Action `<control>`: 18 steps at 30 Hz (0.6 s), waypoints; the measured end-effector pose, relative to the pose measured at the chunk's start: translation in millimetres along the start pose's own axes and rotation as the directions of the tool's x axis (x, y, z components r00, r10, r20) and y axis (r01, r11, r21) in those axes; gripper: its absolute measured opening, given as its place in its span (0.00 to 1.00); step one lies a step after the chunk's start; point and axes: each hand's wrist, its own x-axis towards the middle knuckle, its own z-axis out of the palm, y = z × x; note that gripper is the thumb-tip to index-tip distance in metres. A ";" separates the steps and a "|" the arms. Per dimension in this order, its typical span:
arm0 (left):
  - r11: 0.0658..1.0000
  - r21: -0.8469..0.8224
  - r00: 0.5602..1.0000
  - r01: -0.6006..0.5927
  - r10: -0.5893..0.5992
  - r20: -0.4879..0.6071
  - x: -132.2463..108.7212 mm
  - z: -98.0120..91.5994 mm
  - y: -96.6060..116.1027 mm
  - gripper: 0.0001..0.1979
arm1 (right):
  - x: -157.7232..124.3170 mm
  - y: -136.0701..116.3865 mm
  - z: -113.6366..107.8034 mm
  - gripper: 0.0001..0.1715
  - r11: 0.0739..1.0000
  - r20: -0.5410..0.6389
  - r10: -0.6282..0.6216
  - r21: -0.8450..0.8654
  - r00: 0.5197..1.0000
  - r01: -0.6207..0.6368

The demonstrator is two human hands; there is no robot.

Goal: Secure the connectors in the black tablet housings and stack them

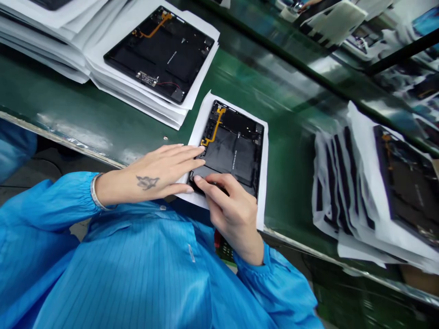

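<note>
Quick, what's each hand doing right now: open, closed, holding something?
Left hand: open, flat, over the edge of the black panel.
Right hand: curled over the black panel; cannot tell whether its grip holds anything.

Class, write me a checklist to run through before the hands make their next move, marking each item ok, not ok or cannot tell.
1. Black panel lying on its white sheet: ok.
2. Left hand flat, fingertips at the panel's edge: ok.
3. Orange ribbon well away from fingers: not ok; a left fingertip is right by its lower end.
4. Right hand holding a part: cannot tell; its fingers hide what is beneath.
5. Right-side stack apart from the panel: ok, green tabletop shows between.
</note>
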 end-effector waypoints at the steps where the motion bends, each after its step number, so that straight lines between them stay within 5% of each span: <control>1: 1.000 0.003 1.000 0.000 0.000 -0.001 0.3 -0.3 0.6 0.30 | 0.2 -0.8 -0.6 0.15 1.000 0.007 -0.003 -0.017 1.000 0.003; 10: 0.999 0.037 1.000 -0.010 0.010 -0.003 2.8 -5.2 8.3 0.26 | 12.4 -11.9 -17.5 0.12 0.920 0.161 -0.218 -0.296 0.963 0.257; 18: 0.999 0.048 1.000 -0.019 0.019 0.009 2.4 -5.9 8.1 0.26 | 20.2 -4.1 -26.8 0.16 0.914 0.290 -0.241 -0.255 0.926 0.317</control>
